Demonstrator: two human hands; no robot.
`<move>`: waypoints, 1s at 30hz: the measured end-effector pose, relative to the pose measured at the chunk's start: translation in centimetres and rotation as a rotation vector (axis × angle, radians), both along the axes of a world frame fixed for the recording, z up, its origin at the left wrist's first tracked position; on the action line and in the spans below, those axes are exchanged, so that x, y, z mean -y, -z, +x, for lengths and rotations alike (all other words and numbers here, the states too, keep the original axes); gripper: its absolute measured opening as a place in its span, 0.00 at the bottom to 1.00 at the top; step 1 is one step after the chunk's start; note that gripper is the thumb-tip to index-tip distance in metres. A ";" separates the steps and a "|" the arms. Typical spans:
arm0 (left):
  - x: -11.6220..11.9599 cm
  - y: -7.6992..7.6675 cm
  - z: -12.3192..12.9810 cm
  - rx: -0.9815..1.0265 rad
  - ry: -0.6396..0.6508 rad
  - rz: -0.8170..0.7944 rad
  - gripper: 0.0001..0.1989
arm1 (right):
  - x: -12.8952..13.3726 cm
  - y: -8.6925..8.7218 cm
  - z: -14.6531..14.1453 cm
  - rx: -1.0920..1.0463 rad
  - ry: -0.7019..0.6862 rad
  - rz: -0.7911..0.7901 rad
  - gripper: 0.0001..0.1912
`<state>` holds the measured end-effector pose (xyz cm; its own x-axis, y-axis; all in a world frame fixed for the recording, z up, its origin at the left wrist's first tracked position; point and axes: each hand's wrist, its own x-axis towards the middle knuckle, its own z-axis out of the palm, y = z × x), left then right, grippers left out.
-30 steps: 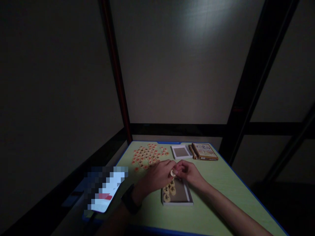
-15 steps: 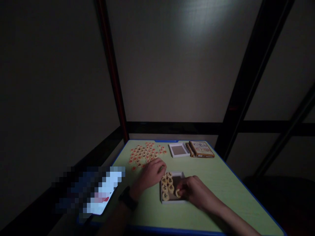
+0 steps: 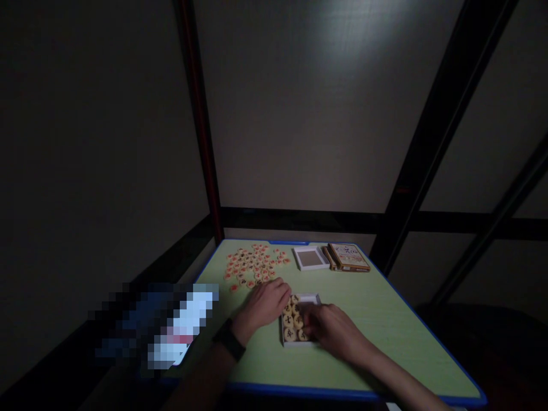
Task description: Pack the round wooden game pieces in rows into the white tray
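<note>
A shallow white box (image 3: 283,337) lies on the table before me, holding several round pale Chinese chess pieces (image 3: 290,334) with dark characters, set in columns on its left side. My left hand (image 3: 270,299), a dark watch on its wrist, rests at the box's upper left corner. Its fingers curl down and their tips are hidden. Over the right part of the box is my right hand (image 3: 333,328), somewhat blurred, its fingers drawn together. They touch or nearly touch a piece (image 3: 303,335) in the bottom row; what lies between them is hidden.
Loose pieces (image 3: 252,265) with red or dark characters are spread at the back left. An open white box part (image 3: 311,260) and printed boxes (image 3: 349,257) stand at the back right. A pixelated bright screen (image 3: 184,328) is at the left edge of the green table (image 3: 385,337).
My right hand has brought a piece leftward and down, beside the bottom left piece in the box. My left hand stays by the box corner. The view has shifted slightly.
</note>
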<state>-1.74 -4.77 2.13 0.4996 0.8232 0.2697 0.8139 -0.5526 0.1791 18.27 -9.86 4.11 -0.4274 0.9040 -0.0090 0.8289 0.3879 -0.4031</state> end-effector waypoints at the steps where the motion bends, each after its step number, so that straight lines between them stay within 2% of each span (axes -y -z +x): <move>1: 0.0 -0.1 0.0 -0.009 -0.001 0.000 0.16 | 0.0 0.1 -0.1 -0.014 -0.004 0.007 0.13; 8: 0.3 -0.3 0.1 -0.025 -0.004 -0.014 0.16 | -0.1 0.9 -0.4 -0.045 -0.011 0.044 0.11; 12: -0.1 -0.5 -0.3 0.008 -0.033 0.016 0.15 | -0.1 0.6 -0.1 -0.098 -0.009 0.022 0.10; 14: -0.7 -0.8 -1.1 0.063 -0.122 0.064 0.15 | -0.6 0.0 0.2 -0.159 -0.002 0.007 0.09; 17: -2.2 -1.5 -2.9 0.174 -0.349 0.148 0.16 | -2.2 -1.0 0.9 -0.283 0.027 0.040 0.07; 19: -3.0 -2.0 -4.3 0.226 -0.526 0.125 0.16 | -4.0 -1.3 1.4 -0.389 0.053 0.082 0.06; 21: -3.5 -2.2 -5.7 0.256 -0.609 0.033 0.15 | -6.0 -1.0 1.8 -0.526 0.076 0.074 0.03; 24: -3.9 -2.2 -7.2 0.278 -0.529 -0.114 0.10 | -8.7 0.3 2.4 -0.711 0.125 -0.009 0.06; 26: -4.0 -1.9 -7.8 0.281 -0.425 -0.126 0.06 | -9.8 1.5 2.7 -0.781 0.162 -0.033 0.09; 30: -4.3 -0.7 -8.1 0.239 -0.210 -0.121 0.11 | -10.4 3.5 3.1 -0.816 0.199 -0.008 0.11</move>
